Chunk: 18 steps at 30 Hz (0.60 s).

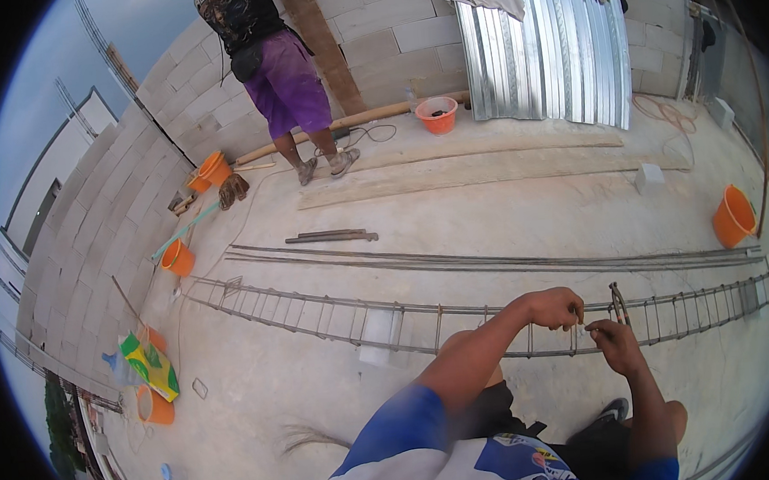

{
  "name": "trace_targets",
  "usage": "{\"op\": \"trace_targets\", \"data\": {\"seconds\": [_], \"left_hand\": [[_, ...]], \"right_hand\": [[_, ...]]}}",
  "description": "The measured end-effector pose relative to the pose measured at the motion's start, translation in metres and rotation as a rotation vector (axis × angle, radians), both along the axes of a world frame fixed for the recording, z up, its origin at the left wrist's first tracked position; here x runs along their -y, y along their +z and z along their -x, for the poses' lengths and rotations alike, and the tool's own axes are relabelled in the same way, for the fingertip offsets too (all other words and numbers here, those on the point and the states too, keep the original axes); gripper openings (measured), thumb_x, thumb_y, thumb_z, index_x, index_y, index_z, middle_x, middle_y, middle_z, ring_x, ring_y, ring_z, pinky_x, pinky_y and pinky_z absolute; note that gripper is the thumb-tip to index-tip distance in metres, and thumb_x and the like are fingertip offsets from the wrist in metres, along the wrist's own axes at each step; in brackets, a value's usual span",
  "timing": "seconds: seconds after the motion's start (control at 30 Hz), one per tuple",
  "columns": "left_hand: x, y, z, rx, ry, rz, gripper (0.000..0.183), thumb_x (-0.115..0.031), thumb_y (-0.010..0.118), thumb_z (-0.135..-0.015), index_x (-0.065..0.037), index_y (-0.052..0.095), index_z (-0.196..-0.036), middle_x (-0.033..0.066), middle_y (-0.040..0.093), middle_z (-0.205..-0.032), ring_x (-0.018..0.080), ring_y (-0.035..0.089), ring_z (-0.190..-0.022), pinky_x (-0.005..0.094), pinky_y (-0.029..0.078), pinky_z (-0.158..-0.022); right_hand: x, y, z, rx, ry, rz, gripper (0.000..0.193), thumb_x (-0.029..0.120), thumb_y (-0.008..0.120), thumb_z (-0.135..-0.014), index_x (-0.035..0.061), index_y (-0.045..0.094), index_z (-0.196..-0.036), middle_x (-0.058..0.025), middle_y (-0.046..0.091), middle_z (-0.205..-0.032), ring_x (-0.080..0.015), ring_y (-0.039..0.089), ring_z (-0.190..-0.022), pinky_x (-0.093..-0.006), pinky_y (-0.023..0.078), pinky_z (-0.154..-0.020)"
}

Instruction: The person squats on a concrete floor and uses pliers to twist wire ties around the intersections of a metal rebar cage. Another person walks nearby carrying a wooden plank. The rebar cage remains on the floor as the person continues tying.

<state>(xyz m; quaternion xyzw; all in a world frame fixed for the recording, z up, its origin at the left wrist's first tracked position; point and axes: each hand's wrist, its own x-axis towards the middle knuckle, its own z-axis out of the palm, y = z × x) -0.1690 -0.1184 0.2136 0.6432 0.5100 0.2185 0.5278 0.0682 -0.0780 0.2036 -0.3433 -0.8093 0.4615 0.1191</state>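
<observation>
A long rebar cage (371, 313) with several stirrups stretches across the floor in front of me. Just over its right half, my left hand (556, 307) is closed in a pinch. Close beside it, my right hand (614, 345) also pinches, its fingertips almost meeting the left ones. What the fingers hold is too small to make out. Right by my hands, a pair of rusty pincers (617, 303) stands upright against the cage bars. A pale block (380, 335) lies under the cage to the left of my arm.
Loose rebar rods (456, 259) lie beyond the cage. Past them are short dark bars (331, 237) and wooden planks (486, 172). A person in purple shorts (287, 83) stands by the block wall. Orange buckets (734, 217) stand around; thin wires (311, 436) lie near my left side.
</observation>
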Motion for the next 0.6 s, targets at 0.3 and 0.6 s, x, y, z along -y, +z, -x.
{"op": "trace_targets", "data": {"seconds": [0.3, 0.6], "left_hand": [[0.022, 0.015, 0.044, -0.052, 0.160, -0.063, 0.027, -0.020, 0.058, -0.079, 0.000, 0.066, -0.096, 0.0115, 0.066, -0.083, 0.0189, 0.063, -0.072, 0.0334, 0.052, -0.066], [0.009, -0.015, 0.051, -0.170, 0.265, -0.063, 0.023, -0.020, 0.060, -0.083, -0.001, 0.067, -0.096, 0.0079, 0.063, -0.081, 0.0152, 0.060, -0.077, 0.0311, 0.048, -0.068]], "right_hand": [[0.013, 0.009, 0.045, -0.106, -0.052, 0.100, 0.021, 0.011, 0.055, -0.090, 0.0005, 0.062, -0.106, -0.0077, 0.064, -0.086, -0.0142, 0.056, -0.078, -0.0309, 0.046, -0.074], [0.008, -0.023, 0.062, -0.085, -0.052, 0.007, 0.026, 0.014, 0.050, -0.094, 0.0011, 0.059, -0.114, -0.0187, 0.065, -0.103, -0.0315, 0.061, -0.095, -0.0367, 0.045, -0.086]]}}
